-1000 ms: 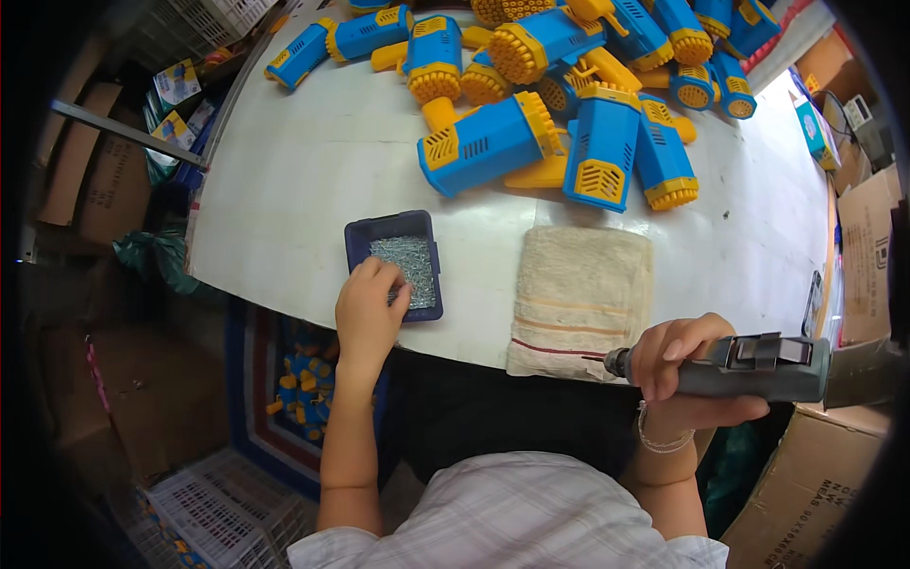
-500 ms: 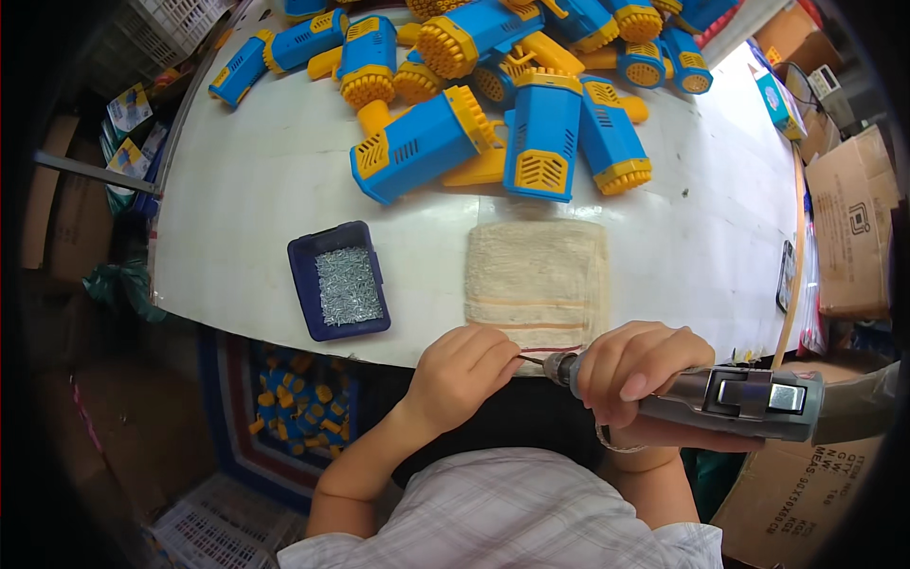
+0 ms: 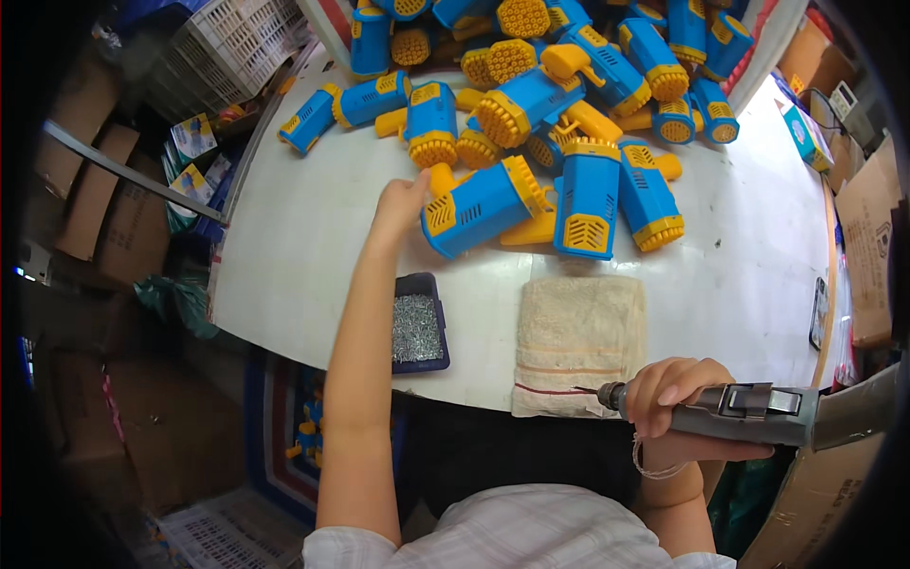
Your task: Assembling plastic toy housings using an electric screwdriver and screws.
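My left hand (image 3: 404, 204) reaches out over the table, its fingers closed at the yellow handle of a blue and yellow toy bubble gun (image 3: 482, 211). That toy lies on its side at the near edge of a pile of similar toys (image 3: 512, 66). In my right hand (image 3: 668, 398) is a grey electric screwdriver (image 3: 739, 408), held level, its thin bit pointing left over the front of a folded beige towel (image 3: 580, 322). A dark blue tray (image 3: 442, 356) of small silver screws (image 3: 415, 327) sits beside my left forearm, which hides its left side.
The white table (image 3: 284, 256) has a phone (image 3: 818, 311) near its right edge. Cardboard boxes (image 3: 867, 247) stand at the right. To the left are a white plastic crate (image 3: 237, 52) and a metal bar (image 3: 133, 171). Below the front edge, small blue and yellow parts (image 3: 305, 438) show.
My left hand has left the screwdriver's bit and reached forward to the toy bubble gun's handle. The right hand keeps the screwdriver near the towel's front. The whole view has shifted.
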`<state>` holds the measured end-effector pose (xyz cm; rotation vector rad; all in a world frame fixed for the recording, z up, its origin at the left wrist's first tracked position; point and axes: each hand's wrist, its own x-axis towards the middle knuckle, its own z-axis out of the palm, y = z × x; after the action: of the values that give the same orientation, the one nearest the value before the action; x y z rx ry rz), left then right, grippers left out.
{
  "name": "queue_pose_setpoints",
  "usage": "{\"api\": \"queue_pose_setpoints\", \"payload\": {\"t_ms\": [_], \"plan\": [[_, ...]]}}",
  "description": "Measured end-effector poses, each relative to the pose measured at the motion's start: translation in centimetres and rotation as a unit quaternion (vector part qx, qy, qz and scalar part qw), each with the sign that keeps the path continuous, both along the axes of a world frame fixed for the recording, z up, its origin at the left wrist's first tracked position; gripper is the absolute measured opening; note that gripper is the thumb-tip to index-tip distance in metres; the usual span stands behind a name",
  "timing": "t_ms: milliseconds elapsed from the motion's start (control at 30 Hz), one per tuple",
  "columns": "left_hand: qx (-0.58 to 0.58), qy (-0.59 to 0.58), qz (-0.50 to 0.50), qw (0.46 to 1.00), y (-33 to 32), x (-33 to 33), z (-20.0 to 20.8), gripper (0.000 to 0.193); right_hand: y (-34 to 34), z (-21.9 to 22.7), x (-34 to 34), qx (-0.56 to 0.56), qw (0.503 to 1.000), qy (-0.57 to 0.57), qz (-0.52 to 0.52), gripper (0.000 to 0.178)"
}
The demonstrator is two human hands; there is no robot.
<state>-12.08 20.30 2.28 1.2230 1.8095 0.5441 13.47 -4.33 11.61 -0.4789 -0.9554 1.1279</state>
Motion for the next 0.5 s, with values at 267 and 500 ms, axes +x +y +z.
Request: {"api": "queue_pose_setpoints", "payload": {"t_ms": [267,500], "plan": [[0.273,-0.267,-0.020,0.924,-2.9,3.2,2.5,0.033,-1.4,-0.3,2.1,-0.023,0.997,-0.010,-0.078,0.090],[0.605,0.387,-0.339,0.608,-19.5,9.9,2.6,0.034,-2.3,-0.4,3.5,0.004,0.997,-0.045,-0.066,0.094]]}}
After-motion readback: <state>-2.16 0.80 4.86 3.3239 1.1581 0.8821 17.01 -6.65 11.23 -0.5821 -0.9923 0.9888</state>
